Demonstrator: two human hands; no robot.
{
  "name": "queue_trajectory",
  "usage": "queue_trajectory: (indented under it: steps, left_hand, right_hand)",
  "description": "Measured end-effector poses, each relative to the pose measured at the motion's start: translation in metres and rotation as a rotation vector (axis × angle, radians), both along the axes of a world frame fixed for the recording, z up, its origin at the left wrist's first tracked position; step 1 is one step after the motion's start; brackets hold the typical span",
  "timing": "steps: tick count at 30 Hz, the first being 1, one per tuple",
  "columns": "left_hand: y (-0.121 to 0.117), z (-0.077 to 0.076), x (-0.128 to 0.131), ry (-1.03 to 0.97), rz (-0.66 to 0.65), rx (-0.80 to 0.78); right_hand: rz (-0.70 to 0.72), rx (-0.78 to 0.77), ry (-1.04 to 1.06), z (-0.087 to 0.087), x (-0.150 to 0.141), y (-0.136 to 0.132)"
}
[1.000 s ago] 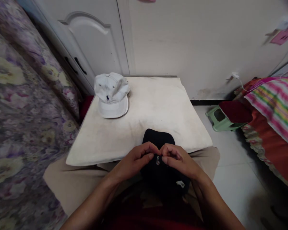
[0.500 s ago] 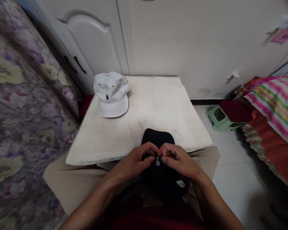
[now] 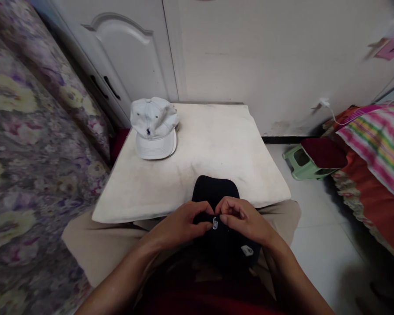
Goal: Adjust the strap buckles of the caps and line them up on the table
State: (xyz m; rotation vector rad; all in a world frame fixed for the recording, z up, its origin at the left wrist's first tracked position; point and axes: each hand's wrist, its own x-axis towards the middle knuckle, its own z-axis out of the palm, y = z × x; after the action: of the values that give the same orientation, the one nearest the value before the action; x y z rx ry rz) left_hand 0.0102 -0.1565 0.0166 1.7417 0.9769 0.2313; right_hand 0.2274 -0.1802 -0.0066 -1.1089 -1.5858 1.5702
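A black cap [image 3: 215, 188] lies across my lap, its brim pointing away from me and over the table's near edge. A small metal buckle [image 3: 215, 223] shows on the cap between my hands. My left hand [image 3: 187, 221] pinches the black strap just left of the buckle. From the other side, my right hand [image 3: 239, 216] is closed on the strap, thumb and curled fingers close to the buckle. A white tag [image 3: 247, 250] is on the cap's dark fabric below my right hand. Farther off, a white cap [image 3: 154, 127] rests on the table, brim toward me.
The table [image 3: 213, 148] has a cream cover and stands against the wall. Floral curtains [image 3: 36, 153] hang at the left, beside a white cabinet door [image 3: 128, 57]. On the right are a green stool [image 3: 304, 162] with a red top and a bed with a striped cover [image 3: 377, 135].
My left hand has shifted slightly down and left, so my fingertips are a little farther apart. The buckle has tilted slightly. The view has moved a touch.
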Motion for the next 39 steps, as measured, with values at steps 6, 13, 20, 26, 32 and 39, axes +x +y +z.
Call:
queue_trajectory:
  steps: [6, 13, 20, 26, 32, 39]
  left_hand:
    - [-0.01, 0.004, 0.004, -0.074, 0.035, 0.13]
    - [-0.017, -0.012, 0.008, -0.128, 0.038, 0.333]
    - [-0.018, -0.015, 0.013, -0.052, 0.04, 0.362]
    - [-0.018, -0.016, 0.014, 0.012, 0.027, 0.389]
    - [-0.017, -0.016, 0.016, 0.053, 0.004, 0.413]
    - [-0.018, -0.016, 0.017, 0.095, -0.03, 0.448]
  right_hand:
    - [-0.023, -0.015, 0.009, -0.003, 0.002, 0.001]
    - [-0.018, -0.021, 0.032, -0.007, 0.004, 0.002]
    - [-0.001, 0.006, -0.012, -0.008, 0.005, 0.0]
    - [-0.002, 0.051, -0.089, -0.005, 0.005, 0.001]
    - [0.024, 0.075, -0.173, -0.003, 0.005, 0.002]
    - [0.058, 0.031, -0.191, -0.003, 0.008, 0.003]
